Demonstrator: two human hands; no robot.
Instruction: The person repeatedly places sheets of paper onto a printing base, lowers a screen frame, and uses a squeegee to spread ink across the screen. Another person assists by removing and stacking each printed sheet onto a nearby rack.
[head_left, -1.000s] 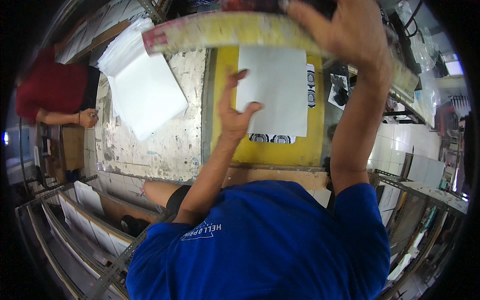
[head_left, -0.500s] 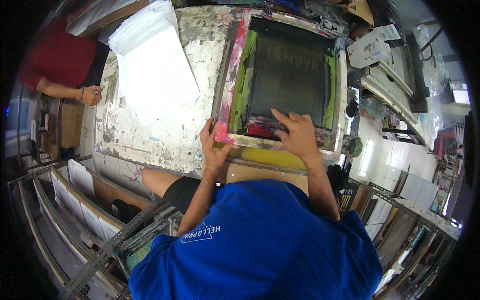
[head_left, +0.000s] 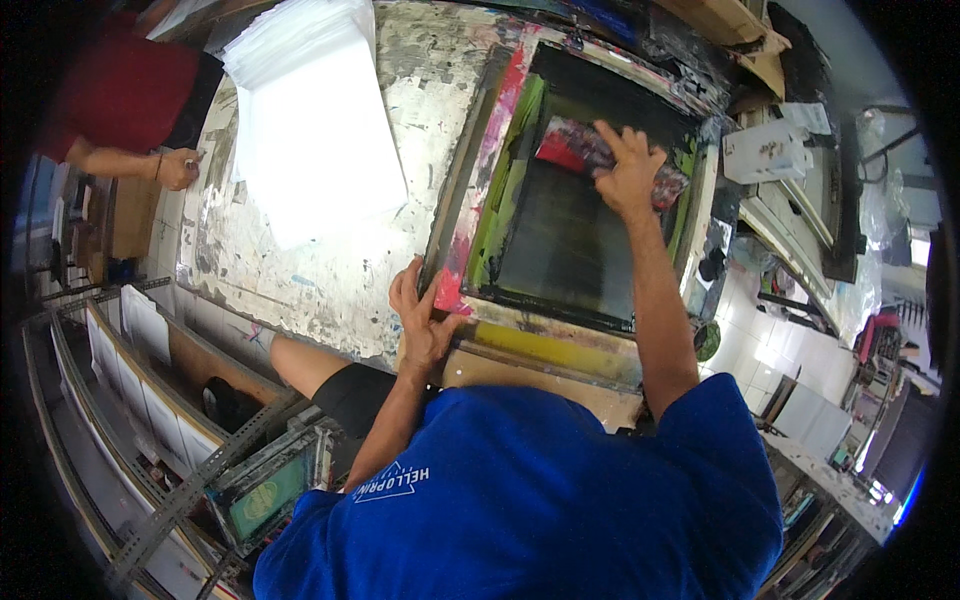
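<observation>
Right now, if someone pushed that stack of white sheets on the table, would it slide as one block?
Probably not: the white sheets lie fanned and uneven, so they would likely shear apart. They look thin, so probably floppy and light singly. The paint-crusted table may drag on the bottom sheet.

place: screen-printing workshop | signs: ink-smeared printing screen, paint-stained table, stacked white sheets

Matt mesh screen, rough ink-stained tbl
</observation>
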